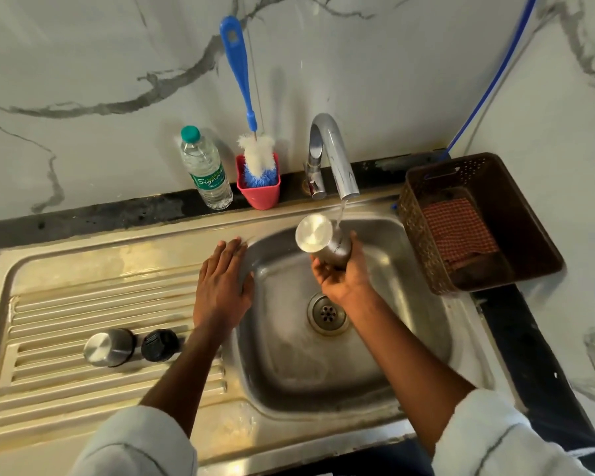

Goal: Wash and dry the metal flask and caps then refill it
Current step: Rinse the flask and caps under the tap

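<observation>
On the drainboard (83, 304), well left of the fingers, a steel cap (108, 347) and a black cap (159, 345) are standing just beside each other. The left hand (222, 286) is lying flat with straight fingers over the sink (368, 400) rim, holding nothing. The right hand (340, 273) is gripping the flask (322, 240) under the tap (334, 156) stream, above the open basin. Its fingers are hiding the flask's lower part. A basket (423, 231) is standing right of them.

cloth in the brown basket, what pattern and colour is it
The cloth has a fine red and white check; the head view shows it inside the basket.
</observation>
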Demonstrator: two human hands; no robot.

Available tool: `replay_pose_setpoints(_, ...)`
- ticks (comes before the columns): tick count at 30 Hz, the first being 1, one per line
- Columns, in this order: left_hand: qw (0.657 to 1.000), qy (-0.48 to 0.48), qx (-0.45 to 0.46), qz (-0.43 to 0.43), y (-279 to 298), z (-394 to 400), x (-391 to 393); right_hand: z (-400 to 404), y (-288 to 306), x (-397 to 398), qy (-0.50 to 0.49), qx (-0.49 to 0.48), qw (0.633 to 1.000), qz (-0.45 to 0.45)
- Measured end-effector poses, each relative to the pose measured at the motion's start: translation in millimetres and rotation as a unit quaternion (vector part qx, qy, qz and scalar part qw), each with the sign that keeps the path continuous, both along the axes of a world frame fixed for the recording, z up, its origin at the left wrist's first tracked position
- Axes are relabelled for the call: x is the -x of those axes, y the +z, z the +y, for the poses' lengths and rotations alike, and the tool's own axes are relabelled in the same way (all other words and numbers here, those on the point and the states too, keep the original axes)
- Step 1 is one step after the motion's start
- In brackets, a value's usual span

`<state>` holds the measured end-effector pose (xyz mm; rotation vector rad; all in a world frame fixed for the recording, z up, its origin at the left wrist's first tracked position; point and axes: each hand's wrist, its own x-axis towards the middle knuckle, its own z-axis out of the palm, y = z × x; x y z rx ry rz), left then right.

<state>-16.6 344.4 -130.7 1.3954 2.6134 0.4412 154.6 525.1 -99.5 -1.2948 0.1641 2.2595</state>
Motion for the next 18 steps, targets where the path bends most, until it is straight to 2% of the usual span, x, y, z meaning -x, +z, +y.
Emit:
replay_pose_setpoints(2,1.0,-0.003,-0.006,-0.002,0.1,0.2,-0.2,3.8,-4.3,-3.8,-0.017,0.001,1.0,-0.014)
replay_pose_setpoints(6,1.0,0.003,0.003,-0.008,0.4,0.0,-0.1,10.4,-0.5,0.6,-0.023,0.063,0.995,0.071)
replay_pose_setpoints(9,1.0,0.0,0.002,-0.009,1.4,0.2,-0.3,9.0,6.8,7.1,0.001,0.061,0.994,0.088)
replay_pose_setpoints(13,1.0,0.003,0.011,-0.016,0.5,0.6,0.0,17.2,4.5,9.2,-0.044,0.101,0.987,0.114)
replay_pose_setpoints(18,1.0,0.001,0.01,-0.012,1.5,-1.4,-0.1,11.6,8.2,-6.4,0.019,0.048,0.995,0.087)
